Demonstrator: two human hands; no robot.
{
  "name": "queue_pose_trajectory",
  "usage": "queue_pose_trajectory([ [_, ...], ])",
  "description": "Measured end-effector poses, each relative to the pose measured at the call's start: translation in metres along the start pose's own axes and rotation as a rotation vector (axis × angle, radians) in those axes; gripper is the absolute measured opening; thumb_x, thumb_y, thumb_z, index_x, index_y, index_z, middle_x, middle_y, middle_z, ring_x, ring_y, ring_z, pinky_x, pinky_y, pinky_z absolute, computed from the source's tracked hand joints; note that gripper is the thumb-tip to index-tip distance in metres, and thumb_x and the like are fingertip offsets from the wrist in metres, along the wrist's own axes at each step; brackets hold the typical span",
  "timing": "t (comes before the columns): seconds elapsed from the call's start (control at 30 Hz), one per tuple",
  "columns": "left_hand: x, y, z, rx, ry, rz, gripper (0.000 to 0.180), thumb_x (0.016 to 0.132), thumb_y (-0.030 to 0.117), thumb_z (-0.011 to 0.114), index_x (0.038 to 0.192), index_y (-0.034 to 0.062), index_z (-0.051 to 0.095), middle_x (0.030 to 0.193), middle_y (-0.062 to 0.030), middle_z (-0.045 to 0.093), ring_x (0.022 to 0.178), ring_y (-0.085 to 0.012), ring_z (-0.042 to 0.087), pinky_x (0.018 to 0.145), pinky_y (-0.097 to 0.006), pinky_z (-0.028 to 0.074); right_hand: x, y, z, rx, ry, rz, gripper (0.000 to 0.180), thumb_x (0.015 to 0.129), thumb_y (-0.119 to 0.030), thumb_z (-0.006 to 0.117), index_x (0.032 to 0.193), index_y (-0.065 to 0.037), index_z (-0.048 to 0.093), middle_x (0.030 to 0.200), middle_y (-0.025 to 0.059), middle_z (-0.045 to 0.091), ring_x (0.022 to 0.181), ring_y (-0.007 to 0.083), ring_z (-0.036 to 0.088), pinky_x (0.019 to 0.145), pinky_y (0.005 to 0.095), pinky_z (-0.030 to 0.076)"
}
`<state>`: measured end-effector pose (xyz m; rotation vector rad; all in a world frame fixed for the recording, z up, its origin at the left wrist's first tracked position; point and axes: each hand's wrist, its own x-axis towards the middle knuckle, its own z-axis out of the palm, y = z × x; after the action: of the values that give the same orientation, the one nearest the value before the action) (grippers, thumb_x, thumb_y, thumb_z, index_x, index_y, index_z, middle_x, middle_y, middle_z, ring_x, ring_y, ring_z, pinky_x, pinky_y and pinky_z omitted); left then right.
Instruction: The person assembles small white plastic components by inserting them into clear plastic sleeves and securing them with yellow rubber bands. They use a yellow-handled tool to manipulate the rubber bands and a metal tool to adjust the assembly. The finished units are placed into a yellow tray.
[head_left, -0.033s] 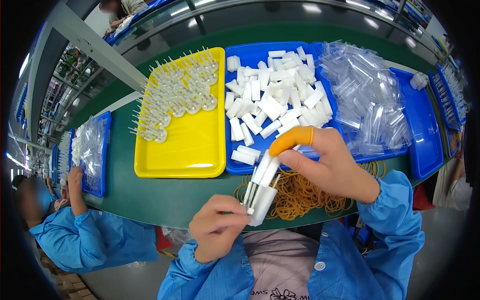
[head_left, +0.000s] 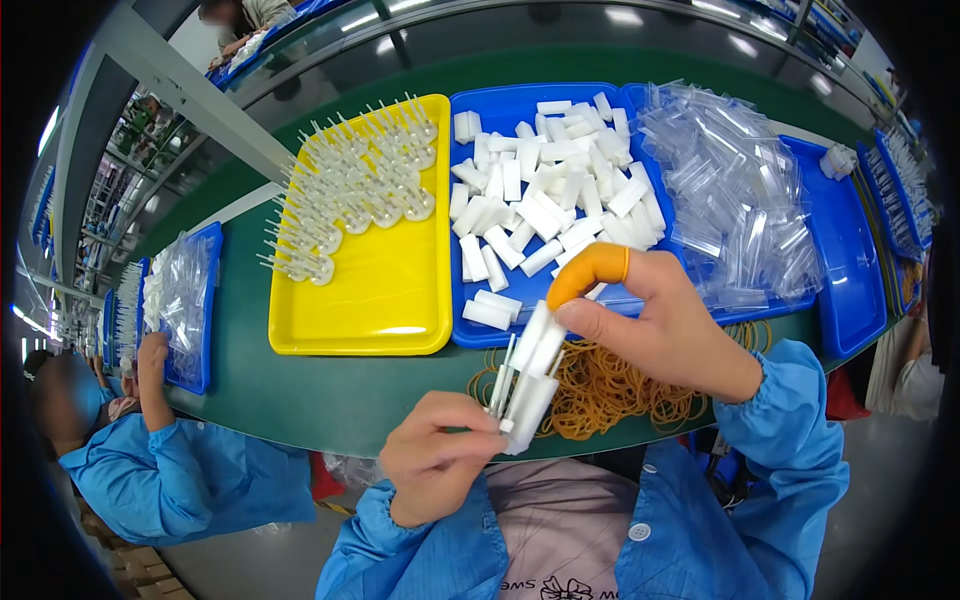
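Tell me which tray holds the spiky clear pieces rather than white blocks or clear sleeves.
The yellow tray, left of the blue ones. It is the only yellow tray in front of the person, and its clear pronged pieces fill only its far half.

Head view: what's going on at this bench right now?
A person in blue sleeves holds a small bunch of white plastic pieces over a green table. The left hand grips the bunch low down; the right hand, with an orange finger cot, pinches its top. A pile of rubber bands lies just beyond, then a yellow tray of pin-like parts and a blue tray of white pieces. Another person works at left.
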<state>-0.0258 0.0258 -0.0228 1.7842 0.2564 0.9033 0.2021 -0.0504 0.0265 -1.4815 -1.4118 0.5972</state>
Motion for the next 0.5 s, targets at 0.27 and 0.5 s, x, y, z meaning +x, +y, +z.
queue_pose_trajectory([
  [0.27, 0.003, 0.008, 0.005, 0.16, -0.069, 0.065, 0.027, 0.061, -0.012, 0.068, 0.082, 0.004, 0.071, 0.09, -0.008, 0.062, 0.079, -0.0217, 0.059, 0.069, -0.03, 0.047, 0.002, -0.001, 0.0, 0.335, -0.187, 0.192, 0.015, 0.081, -0.013, 0.065, 0.088, 0.0, 0.062, 0.08, 0.0048, 0.062, 0.075, 0.0107, 0.057, 0.071, 0.0241, 0.045],
  [0.5, -0.004, 0.007, 0.019, 0.147, 0.177, 0.054, 0.024, 0.072, -0.008, 0.067, 0.094, 0.0009, 0.065, 0.099, -0.0166, 0.057, 0.086, -0.0224, 0.058, 0.077, -0.031, 0.049, -0.009, -0.016, 0.008, 0.319, -0.281, 0.326, 0.016, 0.079, -0.014, 0.067, 0.088, -0.001, 0.062, 0.077, 0.0061, 0.062, 0.072, 0.011, 0.056, 0.063, 0.0257, 0.045],
])
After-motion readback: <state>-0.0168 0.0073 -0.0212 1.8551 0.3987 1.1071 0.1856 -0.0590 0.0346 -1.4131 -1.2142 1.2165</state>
